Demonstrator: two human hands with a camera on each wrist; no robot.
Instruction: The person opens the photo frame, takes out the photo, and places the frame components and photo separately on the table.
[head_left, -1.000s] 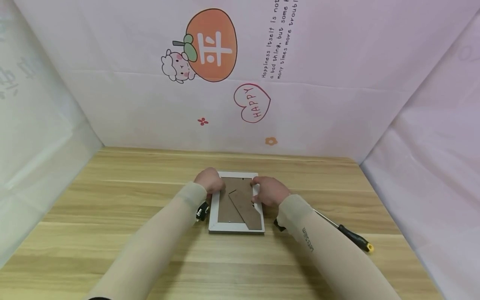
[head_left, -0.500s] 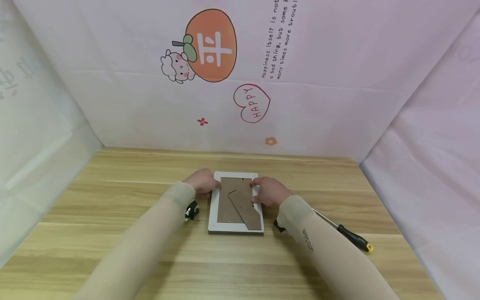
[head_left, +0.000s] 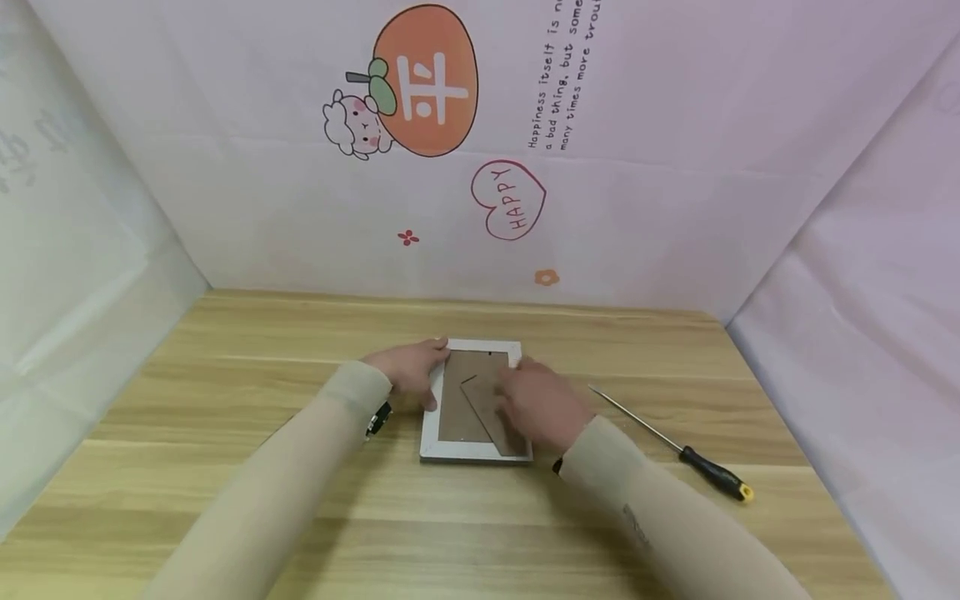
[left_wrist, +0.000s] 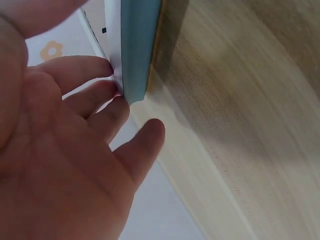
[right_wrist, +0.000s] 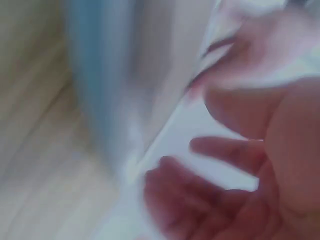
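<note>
A white picture frame (head_left: 465, 451) lies on the table with its back up, showing brown backing (head_left: 455, 417) and a slanted support leg (head_left: 482, 400). My left hand (head_left: 405, 367) rests against its left border, thumb and fingers spread; in the left wrist view several fingertips touch the corner of the frame (left_wrist: 135, 55). Over the right side of the frame is my right hand (head_left: 546, 407), its fingers loosely bent and partly hiding the leg. The right wrist view is blurred, with the right hand (right_wrist: 215, 200) beside the frame and no object seen in its fingers.
To the right lies a screwdriver (head_left: 716, 475) with a black and yellow handle, its shaft pointing toward the frame. A printed cloth (head_left: 630, 233) hangs behind the wooden table (head_left: 480, 533), with cloth walls on both sides.
My left hand has drawn back from the backing to the left border and spread its fingers. My right hand has left the right edge and moved nearer, over the leg. The head view shifts slightly.
</note>
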